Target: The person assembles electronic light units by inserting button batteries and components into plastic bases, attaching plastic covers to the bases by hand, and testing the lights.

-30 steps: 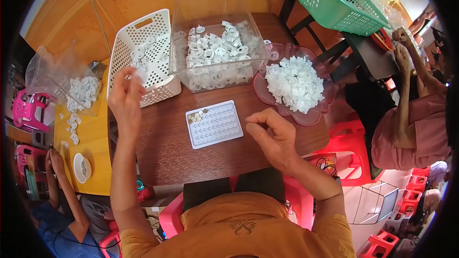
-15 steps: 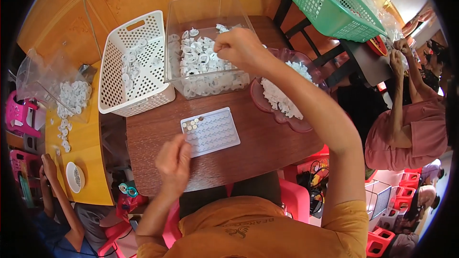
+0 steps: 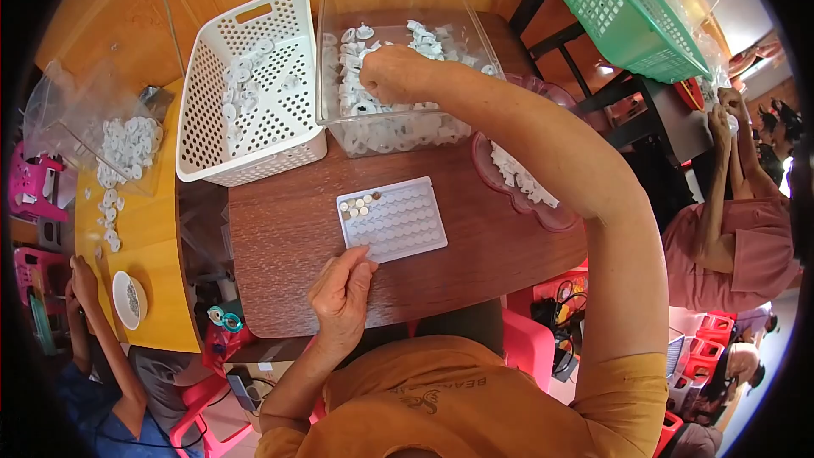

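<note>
My right hand (image 3: 392, 72) is down in the clear plastic bin (image 3: 407, 0), fingers curled among the small white plastic parts (image 3: 365, 97); whether it grips one, I cannot tell. My left hand (image 3: 342, 293) rests loosely open on the brown table (image 3: 280, 237), fingertips touching the near edge of the white dimpled tray (image 3: 393, 219), steadying it. Judgement: pinch one part cleanly, avoid scooping several.

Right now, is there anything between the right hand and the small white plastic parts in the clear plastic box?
Nothing visible. The right hand has reached over the wall of the clear plastic box and rests on the small white plastic parts. The left hand lies beside the white dimpled tray.
</note>
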Available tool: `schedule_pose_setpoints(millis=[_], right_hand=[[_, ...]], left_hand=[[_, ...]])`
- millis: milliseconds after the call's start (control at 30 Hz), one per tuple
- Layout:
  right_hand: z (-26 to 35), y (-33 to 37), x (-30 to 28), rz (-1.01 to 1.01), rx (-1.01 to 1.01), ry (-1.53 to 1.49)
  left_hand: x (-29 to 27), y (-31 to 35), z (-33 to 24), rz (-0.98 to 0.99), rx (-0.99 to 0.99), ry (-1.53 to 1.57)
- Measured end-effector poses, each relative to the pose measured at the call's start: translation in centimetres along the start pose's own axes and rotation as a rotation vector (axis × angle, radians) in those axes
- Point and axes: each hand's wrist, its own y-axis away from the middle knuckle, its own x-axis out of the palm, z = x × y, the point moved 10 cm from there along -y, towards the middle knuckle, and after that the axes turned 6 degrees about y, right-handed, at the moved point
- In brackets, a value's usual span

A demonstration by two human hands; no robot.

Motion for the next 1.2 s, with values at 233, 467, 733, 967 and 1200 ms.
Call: schedule_pose_setpoints(millis=[233, 467, 733, 967, 1200], right_hand=[[-1.7, 5.1, -5.7, -0.282, 0.051, -0.368], [-3.0, 11.8, -9.0, -0.501, 0.229, -0.816], [6.2, 18.1, -7.3, -0.39, 0.211, -0.961], [11.0, 18.7, -3.0, -0.077, 0.067, -0.863], [11.3, 18.6, -0.5, -0.08, 0.154, -0.954]], left_hand=[[0.3, 0.6, 0.8, 0.034, -0.108, 0.097], [2.2, 0.4, 0.1, 0.108, -0.262, 0.357], [2.6, -1.1, -1.6, 0.044, -0.348, 0.51], [3.4, -0.3, -0.4, 0.11, -0.445, 0.534], [4.1, 1.4, 1.4, 0.094, -0.561, 0.566]])
